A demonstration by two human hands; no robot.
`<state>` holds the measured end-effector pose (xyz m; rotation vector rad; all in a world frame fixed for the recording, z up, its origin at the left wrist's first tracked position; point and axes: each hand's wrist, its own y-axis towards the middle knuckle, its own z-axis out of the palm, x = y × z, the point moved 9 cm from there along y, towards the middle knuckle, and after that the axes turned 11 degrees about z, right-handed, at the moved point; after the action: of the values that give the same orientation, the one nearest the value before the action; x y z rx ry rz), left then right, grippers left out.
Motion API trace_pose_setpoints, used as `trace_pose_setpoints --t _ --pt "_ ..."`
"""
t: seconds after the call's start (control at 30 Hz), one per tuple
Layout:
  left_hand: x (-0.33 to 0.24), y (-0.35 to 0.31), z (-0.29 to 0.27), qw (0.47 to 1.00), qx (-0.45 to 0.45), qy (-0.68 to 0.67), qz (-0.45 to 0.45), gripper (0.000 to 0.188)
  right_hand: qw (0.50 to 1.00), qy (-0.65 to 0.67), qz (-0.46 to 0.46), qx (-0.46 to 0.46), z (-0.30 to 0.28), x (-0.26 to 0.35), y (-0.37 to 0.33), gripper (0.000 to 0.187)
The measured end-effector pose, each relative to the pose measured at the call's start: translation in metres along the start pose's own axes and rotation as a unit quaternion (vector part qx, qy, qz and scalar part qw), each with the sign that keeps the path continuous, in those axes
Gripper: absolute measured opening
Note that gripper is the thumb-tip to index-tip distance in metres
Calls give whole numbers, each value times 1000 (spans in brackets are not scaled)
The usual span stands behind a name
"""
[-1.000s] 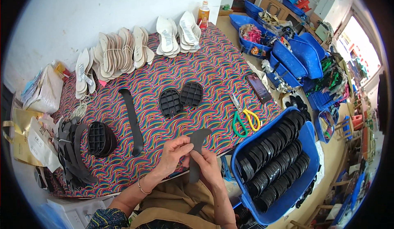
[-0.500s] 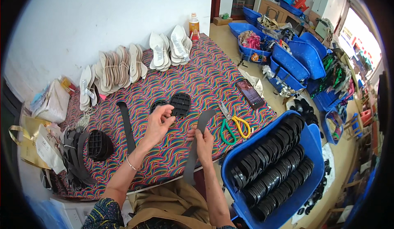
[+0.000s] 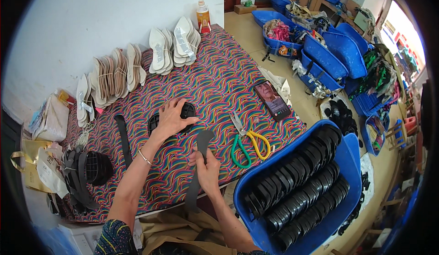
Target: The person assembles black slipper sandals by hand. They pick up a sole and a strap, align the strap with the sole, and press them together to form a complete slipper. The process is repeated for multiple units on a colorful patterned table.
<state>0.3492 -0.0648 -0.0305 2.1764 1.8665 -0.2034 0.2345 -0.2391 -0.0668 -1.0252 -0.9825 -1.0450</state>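
My right hand (image 3: pixel 206 166) is closed around a long dark grey strip (image 3: pixel 204 139), whose curved end sticks up above my fingers while the rest hangs past the table's front edge. My left hand (image 3: pixel 171 118) lies with fingers stretched over two black pieces with gridded faces (image 3: pixel 188 111), partly hiding them; they look like shoe-sole parts. A second dark strip (image 3: pixel 122 136) lies flat to the left of that forearm. Scissors (image 3: pixel 242 131) with one green and one yellow handle rest to the right, blades pointing away.
Bundled pale insoles (image 3: pixel 109 79) stand along the wall. At the left are more dark strips (image 3: pixel 75 177) and a black gridded stack (image 3: pixel 98 168). A phone (image 3: pixel 273 100) lies near the right table edge. A blue tub (image 3: pixel 241 186) of black parts stands close on the right.
My left hand has come down onto the black gridded pieces, its fingers now spread out. My right hand still holds the grey strip. The whole view has shifted slightly.
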Motion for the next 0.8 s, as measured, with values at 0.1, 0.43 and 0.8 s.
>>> trace_pose_setpoints --t 0.1,0.43,0.8 --pt "-10 -4 -13 995 -87 -45 25 72 1000 11 12 -1 0 3 0 24" --pt "-103 -88 -89 935 -307 -10 178 39 996 87 7 -16 -3 -6 4 20" --pt "3 -244 -52 908 -224 -311 -169 53 991 134 -2 13 -1 -8 5 18"
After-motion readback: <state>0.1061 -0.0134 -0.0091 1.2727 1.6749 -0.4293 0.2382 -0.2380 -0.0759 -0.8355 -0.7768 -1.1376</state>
